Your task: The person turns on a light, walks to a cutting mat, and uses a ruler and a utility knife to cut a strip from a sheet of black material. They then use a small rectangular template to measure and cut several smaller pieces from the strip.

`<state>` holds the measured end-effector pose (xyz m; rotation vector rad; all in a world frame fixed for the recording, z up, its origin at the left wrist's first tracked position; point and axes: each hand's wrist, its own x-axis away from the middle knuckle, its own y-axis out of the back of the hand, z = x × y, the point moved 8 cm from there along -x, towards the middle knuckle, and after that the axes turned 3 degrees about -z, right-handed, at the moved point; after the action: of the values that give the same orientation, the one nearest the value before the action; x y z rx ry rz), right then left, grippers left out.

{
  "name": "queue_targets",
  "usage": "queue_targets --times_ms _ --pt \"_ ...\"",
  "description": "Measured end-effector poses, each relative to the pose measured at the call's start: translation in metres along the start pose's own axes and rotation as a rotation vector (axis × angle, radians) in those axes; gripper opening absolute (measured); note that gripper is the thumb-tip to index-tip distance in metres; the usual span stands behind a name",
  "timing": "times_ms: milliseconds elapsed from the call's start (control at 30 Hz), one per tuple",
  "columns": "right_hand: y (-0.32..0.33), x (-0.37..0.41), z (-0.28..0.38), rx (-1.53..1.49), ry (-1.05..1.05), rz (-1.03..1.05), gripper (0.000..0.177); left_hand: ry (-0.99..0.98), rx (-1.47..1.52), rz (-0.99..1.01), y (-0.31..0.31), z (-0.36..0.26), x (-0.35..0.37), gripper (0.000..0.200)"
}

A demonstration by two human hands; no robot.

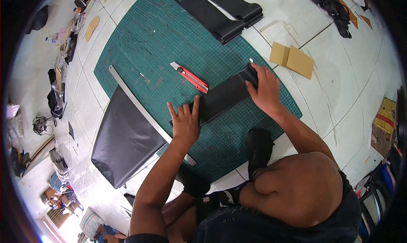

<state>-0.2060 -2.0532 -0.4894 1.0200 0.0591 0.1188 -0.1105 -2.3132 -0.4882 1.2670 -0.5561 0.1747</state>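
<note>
A folded strip of black sheet material [227, 94] lies slantwise across the green cutting mat [140, 43]. My left hand [185, 122] presses on the strip's left end with fingers spread. At the other end, my right hand [266, 88] grips the strip, thumb on top and fingers around the far edge. Just beyond the strip rests a red utility knife [193, 79] with its blade end pointing away to the left. A long metal ruler [140, 105] runs along the mat's left side, partly over a large black sheet [123, 137].
More folded black strips [212, 14] lie at the mat's far edge. Tan card pieces [292, 59] are on the tiled floor to the right, with a black bundle [328, 7] farther off. My feet in dark socks [259, 147] stand at the near edge.
</note>
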Motion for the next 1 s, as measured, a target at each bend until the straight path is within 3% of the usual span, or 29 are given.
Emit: queue_targets --times_ms 267,367,467,667,767,1000 --pt "0.007 0.002 0.004 -0.069 -0.041 0.072 0.102 0.027 -0.004 0.017 0.011 0.002 0.006 0.122" --pt "0.015 0.001 0.01 -0.139 -0.065 0.127 0.106 0.055 0.058 0.045 0.008 0.005 0.005 0.138" --pt "0.017 0.0 0.013 -0.1 -0.001 0.052 0.105 0.085 0.094 0.077 0.012 0.006 0.006 0.137" --pt "0.055 -0.045 0.019 -0.22 0.196 -0.149 0.087 0.095 0.159 0.015 0.026 0.008 0.01 0.133" --pt "0.069 -0.091 0.013 -0.144 0.25 -0.199 0.072 0.116 0.216 -0.01 0.039 0.009 0.012 0.129" --pt "0.044 -0.152 0.046 0.328 0.721 -0.159 0.051 0.223 0.455 -0.203 0.072 0.027 0.011 0.105"
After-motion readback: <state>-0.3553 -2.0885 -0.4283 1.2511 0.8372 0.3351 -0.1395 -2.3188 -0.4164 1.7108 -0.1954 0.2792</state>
